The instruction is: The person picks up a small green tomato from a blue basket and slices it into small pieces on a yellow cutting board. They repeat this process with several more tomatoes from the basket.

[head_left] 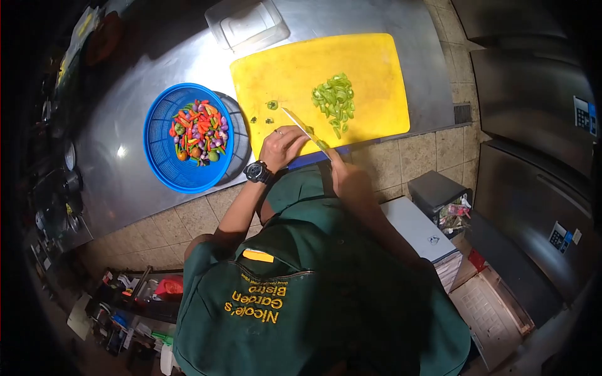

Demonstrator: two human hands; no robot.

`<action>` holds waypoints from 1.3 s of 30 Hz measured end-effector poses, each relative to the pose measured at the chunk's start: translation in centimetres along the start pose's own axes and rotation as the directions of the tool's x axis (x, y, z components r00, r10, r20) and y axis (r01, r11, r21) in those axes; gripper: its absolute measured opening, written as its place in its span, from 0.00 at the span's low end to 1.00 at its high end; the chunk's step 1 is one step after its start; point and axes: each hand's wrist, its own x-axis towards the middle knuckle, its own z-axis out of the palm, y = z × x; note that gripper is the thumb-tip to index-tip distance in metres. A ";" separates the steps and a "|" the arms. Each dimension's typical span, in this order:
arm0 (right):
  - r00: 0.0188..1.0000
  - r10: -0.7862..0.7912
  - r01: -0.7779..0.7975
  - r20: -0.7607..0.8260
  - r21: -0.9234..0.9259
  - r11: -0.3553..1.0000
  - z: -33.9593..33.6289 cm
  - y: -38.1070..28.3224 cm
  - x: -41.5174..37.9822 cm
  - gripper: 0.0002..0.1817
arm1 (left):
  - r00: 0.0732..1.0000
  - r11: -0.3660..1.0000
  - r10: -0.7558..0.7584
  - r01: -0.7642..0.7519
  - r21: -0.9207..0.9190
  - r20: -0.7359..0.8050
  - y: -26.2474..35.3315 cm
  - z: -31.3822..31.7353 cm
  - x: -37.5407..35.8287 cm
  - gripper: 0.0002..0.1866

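Note:
My right hand (pixel 343 175) is closed round the handle of a knife (pixel 300 123), whose blade points up and left over the near edge of a yellow cutting board (pixel 276 69). My left hand (pixel 281 147), with a black watch at the wrist, has its fingers bent together on a small green vegetable piece (pixel 309 130) beside the blade; most of that piece is hidden. Sliced green vegetable (pixel 334 102) lies in a heap on the board, right of the knife. Several small green trimmings, among them a cut-off top (pixel 271 104), lie left of the blade.
A blue basket (pixel 153 147) holds red chilies, purple shallots and green tomato-like pieces, left of the board. A clear plastic container (pixel 248 28) sits behind it on the steel table (pixel 119 182). Below the table's right side stand a white cabinet (pixel 407 222) and a dark bin (pixel 433 185).

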 end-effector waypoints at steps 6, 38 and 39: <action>0.998 -0.042 0.041 -0.049 -0.011 0.999 0.3 0.0 1.1 0.25 | 1.000 1.000 -0.010 0.010 -0.017 -0.022 0.1 0.0 0.6 0.07; 0.967 0.223 -0.134 -0.123 0.500 0.856 -1.6 3.4 3.7 0.18 | 0.985 0.971 -0.166 0.154 0.181 0.054 2.2 0.9 2.9 0.16; 0.961 0.229 -0.114 -0.157 0.527 0.842 -2.1 3.5 3.4 0.18 | 0.986 0.968 -0.150 0.133 0.215 0.069 1.8 1.3 3.0 0.14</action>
